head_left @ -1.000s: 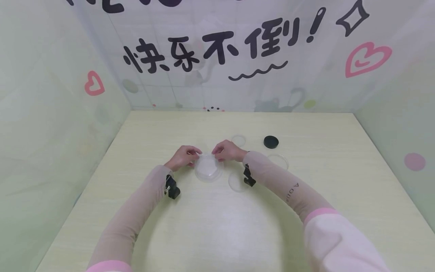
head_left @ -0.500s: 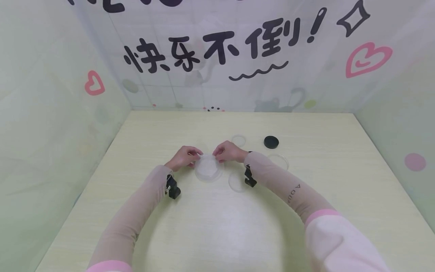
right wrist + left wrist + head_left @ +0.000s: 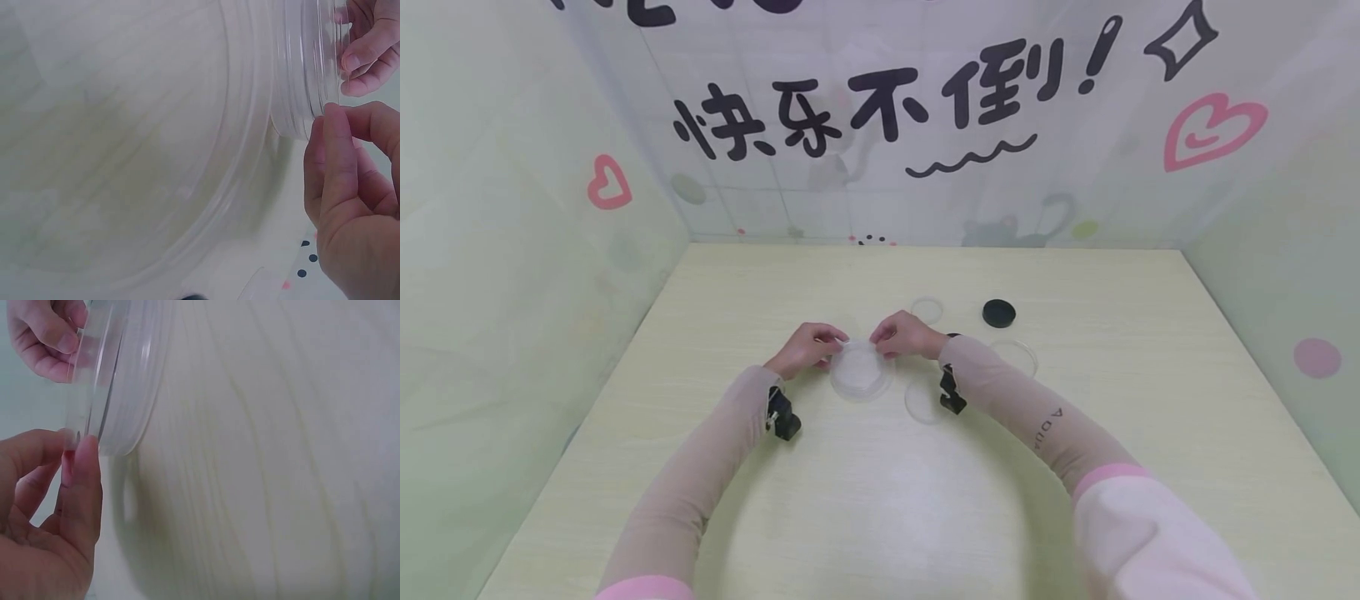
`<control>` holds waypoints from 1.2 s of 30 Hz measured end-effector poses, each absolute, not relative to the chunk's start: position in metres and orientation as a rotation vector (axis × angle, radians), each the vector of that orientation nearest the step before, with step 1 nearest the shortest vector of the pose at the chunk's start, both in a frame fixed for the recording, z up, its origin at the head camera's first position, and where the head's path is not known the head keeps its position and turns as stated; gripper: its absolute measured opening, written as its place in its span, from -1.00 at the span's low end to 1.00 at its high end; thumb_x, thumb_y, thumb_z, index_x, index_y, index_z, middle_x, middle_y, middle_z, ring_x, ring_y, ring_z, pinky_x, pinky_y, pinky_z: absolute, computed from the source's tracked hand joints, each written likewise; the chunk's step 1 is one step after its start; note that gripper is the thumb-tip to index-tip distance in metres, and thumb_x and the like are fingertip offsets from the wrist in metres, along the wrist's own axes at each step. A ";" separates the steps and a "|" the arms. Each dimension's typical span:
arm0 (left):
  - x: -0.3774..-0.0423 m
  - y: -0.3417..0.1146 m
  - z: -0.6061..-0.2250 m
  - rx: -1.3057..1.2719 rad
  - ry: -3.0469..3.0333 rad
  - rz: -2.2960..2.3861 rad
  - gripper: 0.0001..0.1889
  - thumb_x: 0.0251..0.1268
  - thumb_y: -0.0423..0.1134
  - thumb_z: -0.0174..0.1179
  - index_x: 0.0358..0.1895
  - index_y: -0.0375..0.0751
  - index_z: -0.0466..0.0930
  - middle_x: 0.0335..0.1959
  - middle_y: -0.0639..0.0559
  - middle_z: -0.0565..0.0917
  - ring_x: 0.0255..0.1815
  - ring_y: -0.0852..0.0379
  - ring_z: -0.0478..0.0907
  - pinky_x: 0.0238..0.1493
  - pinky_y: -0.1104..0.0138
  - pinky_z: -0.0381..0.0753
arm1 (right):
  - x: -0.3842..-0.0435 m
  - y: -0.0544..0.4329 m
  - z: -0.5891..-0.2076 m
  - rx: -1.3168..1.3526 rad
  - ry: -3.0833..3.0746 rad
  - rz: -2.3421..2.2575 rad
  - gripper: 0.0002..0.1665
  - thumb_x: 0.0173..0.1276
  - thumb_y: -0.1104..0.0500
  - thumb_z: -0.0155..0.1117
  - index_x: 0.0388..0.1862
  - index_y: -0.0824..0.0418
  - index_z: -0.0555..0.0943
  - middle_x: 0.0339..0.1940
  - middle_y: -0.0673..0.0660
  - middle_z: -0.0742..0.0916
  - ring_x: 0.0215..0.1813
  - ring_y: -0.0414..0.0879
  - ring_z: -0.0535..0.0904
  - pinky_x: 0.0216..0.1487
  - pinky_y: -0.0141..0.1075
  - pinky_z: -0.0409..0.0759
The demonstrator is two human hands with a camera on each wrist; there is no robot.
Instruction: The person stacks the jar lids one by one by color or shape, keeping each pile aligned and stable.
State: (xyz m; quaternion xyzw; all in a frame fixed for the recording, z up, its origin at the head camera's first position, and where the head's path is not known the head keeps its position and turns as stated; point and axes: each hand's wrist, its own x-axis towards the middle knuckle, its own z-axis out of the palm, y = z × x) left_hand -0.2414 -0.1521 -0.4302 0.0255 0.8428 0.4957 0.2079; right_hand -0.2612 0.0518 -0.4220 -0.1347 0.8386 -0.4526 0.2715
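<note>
Both hands hold a clear round plastic container or lid at the middle of the table, near its far rim. In the left wrist view, its stepped, see-through side stands close to edge-on. My left hand pinches a thin clear rim between thumb and fingers on the left. On the right, my right hand pinches that same rim with thumb and fingertips, as the right wrist view shows. Whether the rim is a separate disc is hard to tell.
Clear round lids or rings lie to the right: one farther back, one nearer, and another partly behind the right sleeve. A black round lid sits at the back right. A printed curtain hangs behind the table.
Both hands have stayed almost where they were, still pinching the rim. The bright white sheen on the clear plastic has faded.
</note>
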 end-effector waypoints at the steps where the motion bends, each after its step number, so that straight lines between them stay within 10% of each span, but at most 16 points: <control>1: -0.241 -0.152 -0.430 0.073 2.345 1.384 -0.75 0.21 -0.38 0.06 -0.05 -0.33 0.51 -0.25 -0.15 0.49 -0.38 0.09 0.43 -0.42 0.36 0.56 | -0.261 0.052 -0.422 -0.365 2.256 -1.221 -0.75 0.16 0.38 0.16 -0.15 0.38 0.57 -0.29 0.19 0.65 -0.34 -0.13 0.58 -0.25 -0.39 0.57; 36: -0.238 -0.148 -0.432 0.042 2.384 1.391 -0.74 0.17 -0.37 0.11 -0.05 -0.30 0.53 -0.23 -0.15 0.52 -0.26 0.03 0.46 -0.38 0.36 0.56 | -0.264 0.057 -0.426 -0.401 2.200 -1.248 -0.70 0.18 0.37 0.14 -0.08 0.38 0.53 -0.19 0.21 0.63 -0.23 -0.08 0.57 -0.20 -0.37 0.56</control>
